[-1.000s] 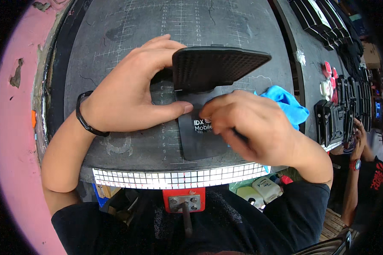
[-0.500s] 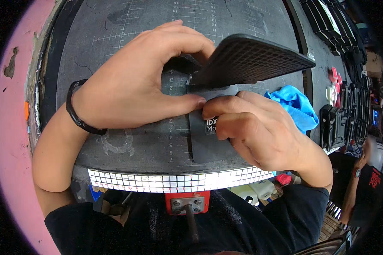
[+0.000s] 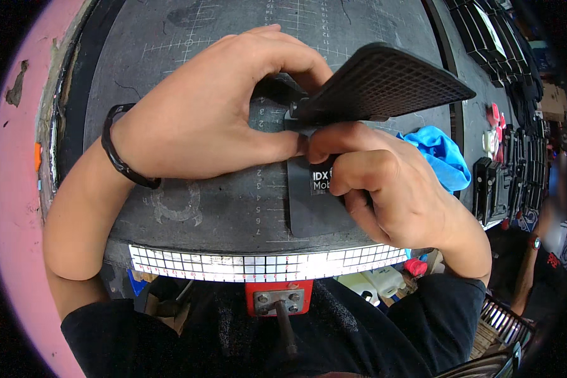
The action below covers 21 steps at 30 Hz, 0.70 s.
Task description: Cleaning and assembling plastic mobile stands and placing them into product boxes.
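A black two-panel piece stands on the dark work board, its grid-textured flap (image 3: 397, 82) raised and leaning to the right. The flat lower panel (image 3: 318, 217) rests on the board and bears a small dark label with white print (image 3: 320, 183). My left hand (image 3: 214, 107) curves round the piece, fingers going behind the flap and thumb pressing near the lower panel's left edge. Closed in a pinch, my right hand (image 3: 390, 183) covers the label's right side; its fingertips meet my left thumb. Whatever those fingertips grip is hidden.
A white gridded ruler strip (image 3: 264, 264) runs along the board's near edge, above a red bracket with a metal rod (image 3: 277, 297). Right of my right hand lies a crumpled blue cloth (image 3: 438, 154). Black parts (image 3: 488, 189) crowd the far right, near another person's arm (image 3: 528, 271).
Both hands and the black piece have shifted slightly right. My right fingers have moved a little, uncovering more of the label. At the right, the other person's arm has moved.
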### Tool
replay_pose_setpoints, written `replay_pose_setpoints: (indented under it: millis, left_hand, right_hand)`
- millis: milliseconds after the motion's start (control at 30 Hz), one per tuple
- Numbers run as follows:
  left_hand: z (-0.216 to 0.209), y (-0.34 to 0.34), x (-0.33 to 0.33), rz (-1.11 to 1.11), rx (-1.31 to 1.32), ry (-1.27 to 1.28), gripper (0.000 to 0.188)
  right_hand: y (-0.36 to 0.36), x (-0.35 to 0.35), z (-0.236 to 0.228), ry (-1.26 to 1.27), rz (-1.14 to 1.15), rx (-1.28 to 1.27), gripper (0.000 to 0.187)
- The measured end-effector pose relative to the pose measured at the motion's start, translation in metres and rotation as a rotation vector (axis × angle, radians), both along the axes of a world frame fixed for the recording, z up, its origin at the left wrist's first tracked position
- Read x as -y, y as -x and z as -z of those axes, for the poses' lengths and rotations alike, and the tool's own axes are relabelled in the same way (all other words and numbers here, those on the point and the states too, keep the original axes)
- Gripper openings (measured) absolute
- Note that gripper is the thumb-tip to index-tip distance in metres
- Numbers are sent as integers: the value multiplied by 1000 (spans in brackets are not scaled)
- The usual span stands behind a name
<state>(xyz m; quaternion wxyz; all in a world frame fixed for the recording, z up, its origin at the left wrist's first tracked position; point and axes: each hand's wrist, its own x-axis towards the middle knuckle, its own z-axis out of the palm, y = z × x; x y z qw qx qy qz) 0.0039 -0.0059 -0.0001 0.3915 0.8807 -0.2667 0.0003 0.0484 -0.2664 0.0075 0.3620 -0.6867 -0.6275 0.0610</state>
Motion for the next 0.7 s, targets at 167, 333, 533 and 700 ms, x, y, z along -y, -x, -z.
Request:
replay_pose_setpoints:
  millis: [167, 333, 533, 700]
  left_hand:
    - [0, 1, -5, 7, -12, 7, 98]
    - [4, 0, -4, 2, 13, 21, 93]
    - [3, 1, -1, 3, 34, 50, 69]
    - [6, -1, -1, 3, 84, 52, 61]
  right_hand:
    - [-1, 0, -12, 104, -38, 38, 51]
    - [-6, 3, -10, 106, -65, -26, 49]
    - [4, 0, -16, 116, 101, 70, 31]
    - [5, -4, -12, 129, 183, 188, 21]
